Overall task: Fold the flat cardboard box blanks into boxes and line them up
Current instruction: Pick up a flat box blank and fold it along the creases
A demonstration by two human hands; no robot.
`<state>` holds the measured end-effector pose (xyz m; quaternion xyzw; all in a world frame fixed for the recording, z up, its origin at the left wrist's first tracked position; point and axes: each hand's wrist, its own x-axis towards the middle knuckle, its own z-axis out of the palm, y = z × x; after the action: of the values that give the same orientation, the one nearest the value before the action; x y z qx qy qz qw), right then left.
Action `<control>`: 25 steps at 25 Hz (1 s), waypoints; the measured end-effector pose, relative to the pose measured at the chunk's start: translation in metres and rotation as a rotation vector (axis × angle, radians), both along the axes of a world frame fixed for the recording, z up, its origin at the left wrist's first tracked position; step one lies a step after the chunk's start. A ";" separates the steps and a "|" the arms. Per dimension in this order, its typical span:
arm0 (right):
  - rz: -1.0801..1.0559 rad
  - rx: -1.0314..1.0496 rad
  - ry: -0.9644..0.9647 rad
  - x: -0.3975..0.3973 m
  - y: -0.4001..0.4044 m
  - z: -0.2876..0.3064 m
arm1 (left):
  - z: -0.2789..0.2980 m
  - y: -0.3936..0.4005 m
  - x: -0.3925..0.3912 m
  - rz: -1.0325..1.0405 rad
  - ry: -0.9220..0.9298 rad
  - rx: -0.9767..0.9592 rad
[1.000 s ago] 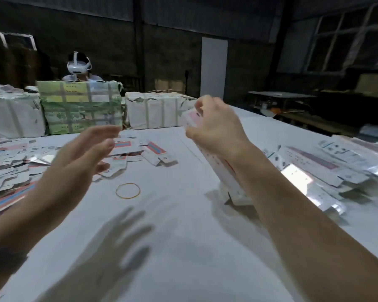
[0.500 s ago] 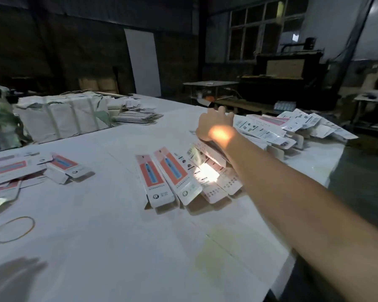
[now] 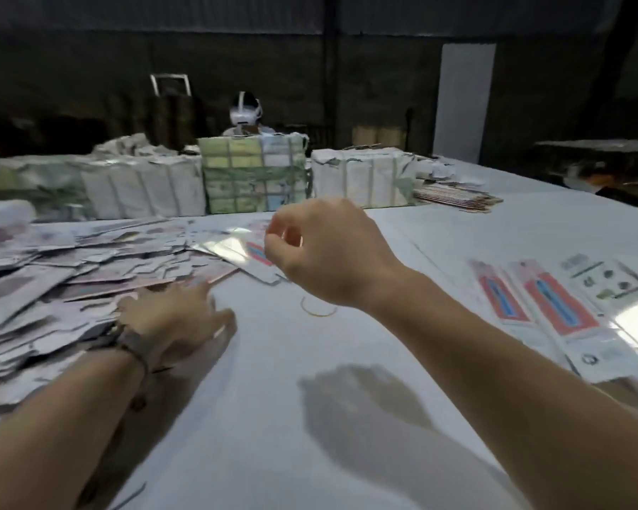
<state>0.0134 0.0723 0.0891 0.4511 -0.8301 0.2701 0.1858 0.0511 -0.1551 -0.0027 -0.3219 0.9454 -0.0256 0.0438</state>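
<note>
1. Left hand [image 3: 170,318] flat, fingers spread on the blurred heap of blanks [image 3: 52,285], left on the counter [image 3: 273,417].
2. Right hand [image 3: 325,252] raised, fingers curled, apparently empty, hiding part of a rubber band [image 3: 319,311].
3. Folded boxes [image 3: 553,303] right, partly cut off.

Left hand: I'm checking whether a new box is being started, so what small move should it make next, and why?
Probably slide one flat blank off the pile of blanks and lift it. The left hand rests at the pile's edge with nothing gripped; the right hand hangs above the table, fingers curled and apparently holding nothing. Folded boxes already lie on the right.
</note>
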 end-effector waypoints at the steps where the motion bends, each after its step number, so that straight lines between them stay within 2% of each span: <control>1: 0.043 -0.023 -0.007 0.008 -0.016 0.000 | 0.002 0.002 -0.003 -0.022 -0.015 0.030; 4: 0.088 -0.102 -0.026 0.015 -0.044 -0.005 | 0.010 -0.006 -0.003 -0.128 -0.005 0.055; 10: 0.107 -0.138 -0.061 0.011 -0.057 -0.026 | 0.007 0.002 0.004 -0.192 0.189 -0.191; 16: 0.090 -0.200 -0.073 0.003 -0.044 -0.027 | -0.004 0.022 -0.004 -0.129 0.125 -0.279; 21: 0.084 -0.237 -0.079 0.001 -0.036 -0.023 | 0.006 0.028 -0.008 -0.203 0.290 -0.410; 25: 0.098 -0.242 -0.091 0.002 -0.035 -0.023 | -0.009 0.029 -0.005 -0.176 0.193 -0.223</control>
<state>0.0156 0.0370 0.0661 0.4529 -0.7757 0.3973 0.1878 0.0457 -0.1257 -0.0120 -0.2418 0.9610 -0.1031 -0.0858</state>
